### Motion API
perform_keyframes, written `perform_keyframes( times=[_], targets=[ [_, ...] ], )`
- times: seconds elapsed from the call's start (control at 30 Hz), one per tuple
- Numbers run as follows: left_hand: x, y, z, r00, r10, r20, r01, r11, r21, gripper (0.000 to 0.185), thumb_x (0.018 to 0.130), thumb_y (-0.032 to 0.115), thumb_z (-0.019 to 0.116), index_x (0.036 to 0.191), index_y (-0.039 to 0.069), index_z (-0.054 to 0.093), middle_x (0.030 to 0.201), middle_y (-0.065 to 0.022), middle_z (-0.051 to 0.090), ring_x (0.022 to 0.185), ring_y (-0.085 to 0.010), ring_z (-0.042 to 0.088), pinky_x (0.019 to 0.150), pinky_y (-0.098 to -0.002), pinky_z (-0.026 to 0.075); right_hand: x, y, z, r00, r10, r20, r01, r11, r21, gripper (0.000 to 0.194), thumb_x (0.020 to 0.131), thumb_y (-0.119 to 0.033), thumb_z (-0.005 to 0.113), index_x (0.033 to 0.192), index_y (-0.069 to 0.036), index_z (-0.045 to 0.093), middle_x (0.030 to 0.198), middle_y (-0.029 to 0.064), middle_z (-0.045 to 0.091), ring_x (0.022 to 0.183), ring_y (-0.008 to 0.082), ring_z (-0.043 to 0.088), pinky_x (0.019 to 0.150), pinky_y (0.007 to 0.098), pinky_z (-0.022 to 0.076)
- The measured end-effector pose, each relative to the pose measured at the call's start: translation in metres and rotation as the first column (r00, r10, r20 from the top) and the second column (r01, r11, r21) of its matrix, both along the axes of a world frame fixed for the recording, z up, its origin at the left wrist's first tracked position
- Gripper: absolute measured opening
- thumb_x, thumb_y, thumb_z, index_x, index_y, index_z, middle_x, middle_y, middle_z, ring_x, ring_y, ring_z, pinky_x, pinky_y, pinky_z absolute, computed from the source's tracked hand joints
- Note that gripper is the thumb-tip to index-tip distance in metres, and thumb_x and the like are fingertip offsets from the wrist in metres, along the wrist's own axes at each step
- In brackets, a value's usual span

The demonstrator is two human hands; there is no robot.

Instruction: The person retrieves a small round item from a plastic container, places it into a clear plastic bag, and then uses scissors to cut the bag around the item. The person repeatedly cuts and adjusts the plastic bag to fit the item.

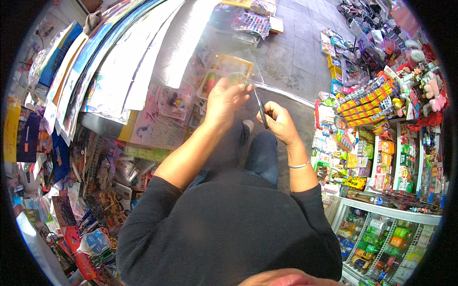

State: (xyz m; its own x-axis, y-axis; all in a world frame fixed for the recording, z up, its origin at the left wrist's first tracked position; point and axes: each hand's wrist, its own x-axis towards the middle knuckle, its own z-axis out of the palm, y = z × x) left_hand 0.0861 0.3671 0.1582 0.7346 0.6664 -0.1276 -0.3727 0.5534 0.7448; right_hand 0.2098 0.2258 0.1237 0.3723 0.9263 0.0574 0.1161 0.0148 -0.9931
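Observation:
My left hand [226, 102] is raised before my body, its fingers closed on a small round clear item with a greenish print [238, 79]; what exactly it is cannot be told. To the right of it, my right hand [281, 121] grips the black handle of a slim metal tool [264, 113], perhaps scissors or a knife. The tool's thin metal end points up and left, close to my left fingertips; whether it touches the item is unclear. A bangle [299, 165] circles my right wrist. Beyond my left hand are a yellow-rimmed tray [234, 59] and a white container of colourful things.
Large printed sheets [121, 64] hang at the upper left. Packed goods crowd both sides. At the right stand shelves of packaged snacks [386, 148], plush toys [431, 89] and a glass-fronted drinks cooler [388, 207]. Grey paving [300, 50] lies ahead.

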Motion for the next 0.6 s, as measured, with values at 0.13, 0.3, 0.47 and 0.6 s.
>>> perform_keyframes(
  times=[0.13,0.3,0.47,0.6],
  targets=[
    [0.001,-0.003,-0.003,1.000,-0.013,-0.027,0.014,0.999,0.044,0.021,0.083,0.004,0.059,0.103,0.007,0.054,0.094,-0.0034,0.062,0.088,-0.0142,0.063,0.071,-0.0252,0.053,0.002,-0.002,-0.002,1.000,-0.001,0.001,0.001,1.000,-0.014,0.037,0.083,-0.038,0.068,0.087,-0.003,0.055,0.081,0.0014,0.061,0.075,0.0086,0.054,0.067,0.0241,0.0441],
    [0.002,-0.002,-0.007,0.999,-0.020,-0.026,0.021,0.999,0.048,0.024,0.081,0.003,0.059,0.105,0.005,0.054,0.096,-0.0048,0.062,0.089,-0.0174,0.064,0.071,-0.0268,0.052,0.000,-0.003,-0.001,0.998,-0.011,-0.054,0.007,0.998,-0.068,0.037,0.083,-0.038,0.067,0.087,-0.005,0.050,0.077,-0.0024,0.051,0.070,0.0059,0.045,0.062,0.0201,0.0373],
    [0.004,-0.002,-0.012,0.997,-0.051,-0.049,0.055,0.996,0.077,0.020,0.082,0.005,0.059,0.101,0.006,0.055,0.096,-0.0032,0.062,0.087,-0.0152,0.063,0.075,-0.0297,0.053,-0.001,-0.004,-0.002,0.996,-0.005,-0.085,0.002,1.000,-0.029,0.037,0.084,-0.039,0.065,0.085,-0.005,0.050,0.076,-0.0023,0.050,0.069,0.0060,0.043,0.062,0.0202,0.0363],
    [0.006,-0.004,-0.016,0.994,-0.081,-0.075,0.088,0.991,0.097,0.019,0.082,0.005,0.059,0.101,0.006,0.056,0.096,-0.0038,0.063,0.087,-0.0162,0.064,0.077,-0.0311,0.053,0.000,-0.005,-0.003,0.999,-0.018,-0.048,0.018,1.000,-0.007,0.037,0.085,-0.040,0.064,0.083,-0.005,0.050,0.076,-0.0025,0.049,0.069,0.0065,0.043,0.063,0.0204,0.0362]
  ],
)
